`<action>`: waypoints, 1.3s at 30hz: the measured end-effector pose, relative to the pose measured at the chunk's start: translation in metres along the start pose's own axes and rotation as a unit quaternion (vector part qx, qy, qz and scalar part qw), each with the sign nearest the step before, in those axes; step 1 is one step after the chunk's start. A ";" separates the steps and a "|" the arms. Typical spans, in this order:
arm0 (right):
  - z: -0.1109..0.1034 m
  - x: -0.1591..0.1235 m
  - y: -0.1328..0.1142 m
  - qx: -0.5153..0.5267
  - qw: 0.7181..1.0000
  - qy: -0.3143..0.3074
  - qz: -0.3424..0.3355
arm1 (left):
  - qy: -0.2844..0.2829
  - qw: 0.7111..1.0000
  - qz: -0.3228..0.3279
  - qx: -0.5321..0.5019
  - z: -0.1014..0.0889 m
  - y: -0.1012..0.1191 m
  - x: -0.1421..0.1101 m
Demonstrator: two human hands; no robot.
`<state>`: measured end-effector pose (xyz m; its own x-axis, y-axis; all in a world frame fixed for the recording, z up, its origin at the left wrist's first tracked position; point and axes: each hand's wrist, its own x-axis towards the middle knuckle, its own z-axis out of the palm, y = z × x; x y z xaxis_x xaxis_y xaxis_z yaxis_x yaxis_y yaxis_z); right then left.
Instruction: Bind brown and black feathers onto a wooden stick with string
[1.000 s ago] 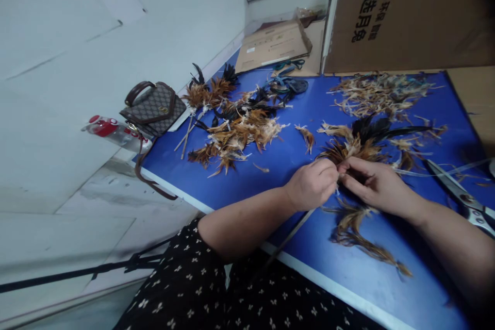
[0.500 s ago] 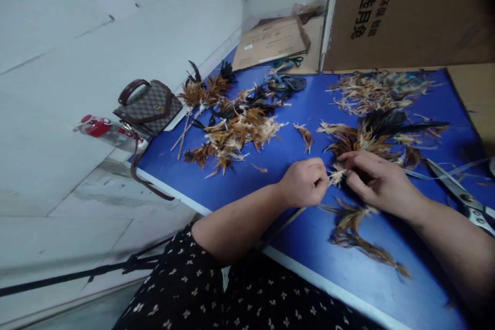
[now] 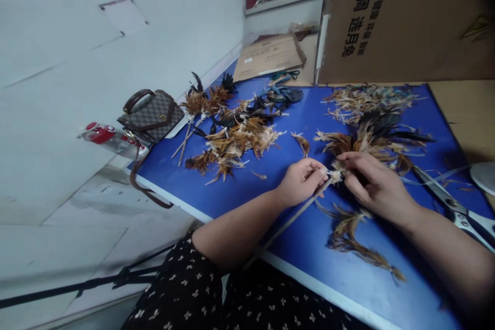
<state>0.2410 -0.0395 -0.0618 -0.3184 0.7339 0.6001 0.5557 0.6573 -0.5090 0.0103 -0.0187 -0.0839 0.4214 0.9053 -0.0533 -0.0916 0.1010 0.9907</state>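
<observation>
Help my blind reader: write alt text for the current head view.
A bare left hand pinches thin white fibres at a cream feather tuft, a bare right hand close beside it; brown and black feathers and silver scissors lie nearby on a blue table.

scissors [image 3: 450,202], white thing [image 3: 483,177] (perhaps round) cut off at right

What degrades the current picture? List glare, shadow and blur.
Head view: a pale sheen lies on the near part of the blue tabletop; the right forearm darkens toward the lower right; the top-right corner is blacked out; the feathers look slightly soft.
</observation>
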 end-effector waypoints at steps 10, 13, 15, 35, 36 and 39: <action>-0.004 0.006 -0.021 -0.018 0.999 0.000 -0.043 | -0.094 0.976 -0.104 -0.164 0.003 0.010 0.004; -0.017 0.005 -0.025 -0.044 0.999 0.010 -0.023 | -0.057 0.976 -0.097 -0.186 0.001 0.013 0.003; -0.029 0.002 -0.026 -0.062 0.998 0.016 -0.015 | -0.046 0.976 -0.096 -0.191 0.001 0.014 0.003; -0.014 -0.034 -0.002 -0.119 0.986 0.030 0.112 | -0.028 0.971 -0.074 -0.227 -0.002 0.031 -0.003; -0.013 -0.037 -0.002 -0.112 0.986 0.028 0.119 | -0.025 0.970 -0.070 -0.230 -0.004 0.032 -0.003; -0.012 -0.042 -0.005 -0.097 0.989 0.040 0.102 | -0.021 0.970 -0.060 -0.234 -0.006 0.037 -0.003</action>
<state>0.2613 -0.0758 -0.0774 -0.1280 0.8266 0.5481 0.7420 0.4465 -0.5001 0.0000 -0.0154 -0.0479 0.4894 0.8591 -0.1499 -0.4356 0.3897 0.8114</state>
